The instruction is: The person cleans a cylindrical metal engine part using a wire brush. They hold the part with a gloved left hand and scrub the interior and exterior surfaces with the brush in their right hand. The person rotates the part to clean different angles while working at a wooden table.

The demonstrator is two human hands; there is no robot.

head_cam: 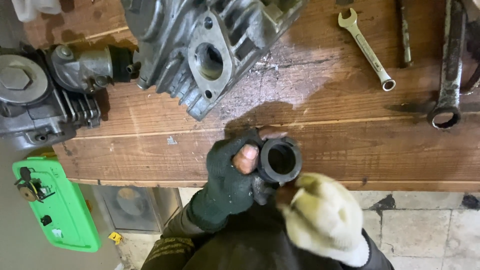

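While the black ring [280, 160] is held up over the near edge of the counter [350, 145], both hands meet around it. The ring is a short, thick rubber-like sleeve with a round hole that faces the camera. The left hand [227, 182], in a dark green glove with open tips, is just left of the ring; its bare thumb [246, 159] presses on the ring's left rim, and another bare fingertip shows at the ring's top, so these fingers pinch the ring. The right hand [322, 215], in a pale yellow glove, is just below and right of the ring. It touches the ring's lower side, but I cannot tell how its fingers are set, because the glove hides them.

Above and left of the ring, a grey cast metal cylinder head [210, 50] lies on the wooden counter, with one round port turned up. Farther left of the ring is a second engine part [45, 95] with fins and a big hex nut. Above and right of the ring lies a small spanner [366, 49], well apart from it. Far right of the ring lies a larger ring wrench [448, 70]. Below and far left of the ring, a green plastic tray [60, 210] sits lower than the counter.
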